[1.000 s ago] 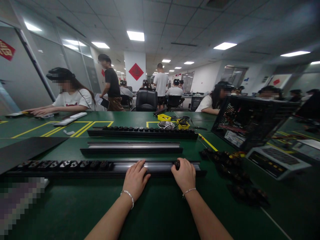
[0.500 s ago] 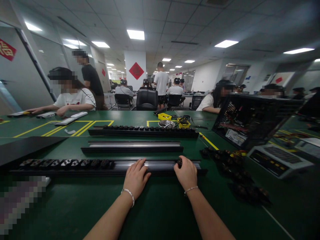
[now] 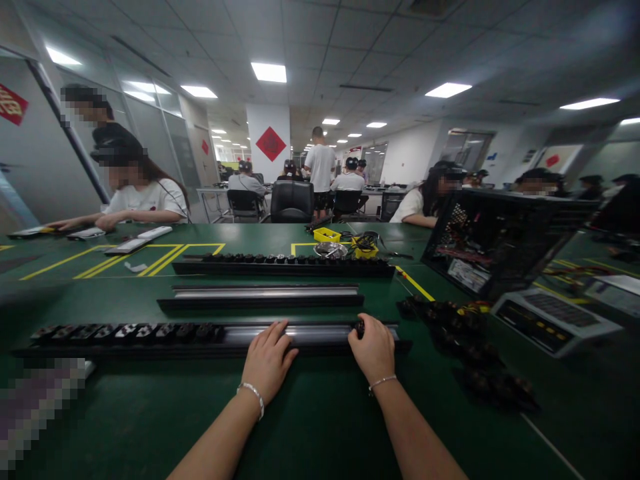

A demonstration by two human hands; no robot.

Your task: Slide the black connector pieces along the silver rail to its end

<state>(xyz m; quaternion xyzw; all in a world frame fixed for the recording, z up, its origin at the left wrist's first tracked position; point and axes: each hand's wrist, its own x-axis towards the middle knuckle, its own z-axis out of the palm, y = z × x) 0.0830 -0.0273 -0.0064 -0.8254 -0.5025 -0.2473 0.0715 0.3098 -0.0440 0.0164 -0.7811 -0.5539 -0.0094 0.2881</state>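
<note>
Across the table in front of me lies a long black rail (image 3: 320, 335) with a shiny metal channel. Its left part holds a row of black socket-like modules (image 3: 127, 332), some with pale tops. My left hand (image 3: 269, 357) grips the rail near its middle, fingers over the channel and thumb by the near edge. Close to the right end, my right hand (image 3: 374, 347) is closed on a small black module (image 3: 360, 327), mostly hidden by the fingers, at the channel.
Behind lie a second rail (image 3: 260, 293) without modules and a filled one (image 3: 285, 267). Loose black modules (image 3: 465, 340) are heaped at right, beside a power supply (image 3: 555, 323) and an open computer case (image 3: 505, 243). Yellow trays (image 3: 326, 235) and a metal bowl (image 3: 330, 250) stand farther back. Co-workers sit nearby.
Both hands keep nearly the same places on the rail. The view has shifted slightly. A standing person at the back left has moved further left.
</note>
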